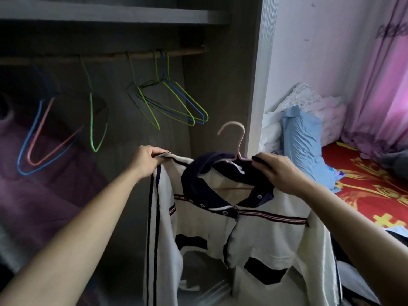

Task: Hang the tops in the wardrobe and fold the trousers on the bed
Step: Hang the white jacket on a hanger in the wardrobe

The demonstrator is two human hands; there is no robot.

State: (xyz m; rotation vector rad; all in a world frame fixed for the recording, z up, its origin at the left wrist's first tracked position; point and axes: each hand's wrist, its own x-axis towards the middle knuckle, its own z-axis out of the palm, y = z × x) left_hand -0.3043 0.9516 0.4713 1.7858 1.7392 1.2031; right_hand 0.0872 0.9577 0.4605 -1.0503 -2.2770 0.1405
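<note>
While below rail (101,55) (hangers (148,108)), top (260,230)

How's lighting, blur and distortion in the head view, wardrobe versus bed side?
Head view: wardrobe interior dim and murky, its hangers readable by colour; bed side far brighter, curtain glowing pink, near washed out; wide-angle lens bows the side panel; top, left hand and right hand evenly lit, slightly soft.
</note>
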